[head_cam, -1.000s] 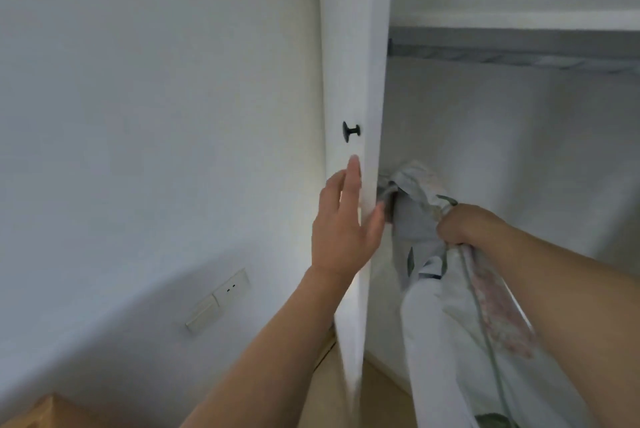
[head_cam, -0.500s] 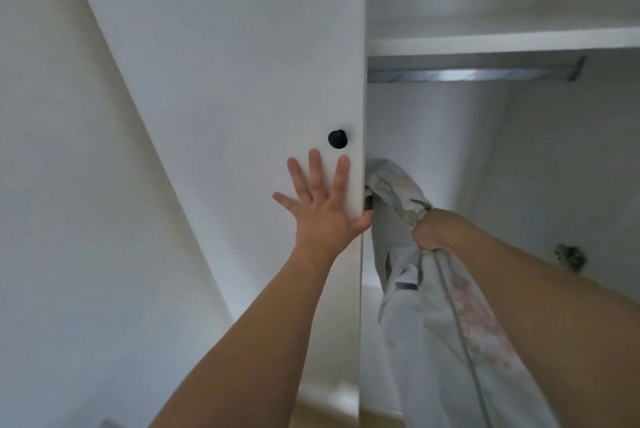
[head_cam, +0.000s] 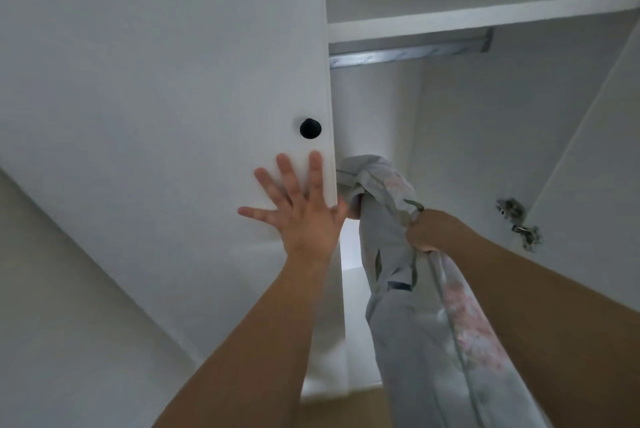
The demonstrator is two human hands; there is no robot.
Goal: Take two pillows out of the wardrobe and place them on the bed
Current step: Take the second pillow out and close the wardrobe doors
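We press the left hand (head_cam: 304,216), fingers spread flat, against the wardrobe door (head_cam: 173,116) below its black knob (head_cam: 310,128). Our right hand (head_cam: 427,230) grips the gathered top of the floral pillow (head_cam: 426,341), which hangs before the open wardrobe (head_cam: 485,116).

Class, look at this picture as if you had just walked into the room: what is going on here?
A person stands at an open wardrobe. The left hand presses flat, fingers spread, on the white wardrobe door just below its black knob. The right hand grips a bunched, floral-patterned pillow that hangs down in front of the opening. No bed is in view.
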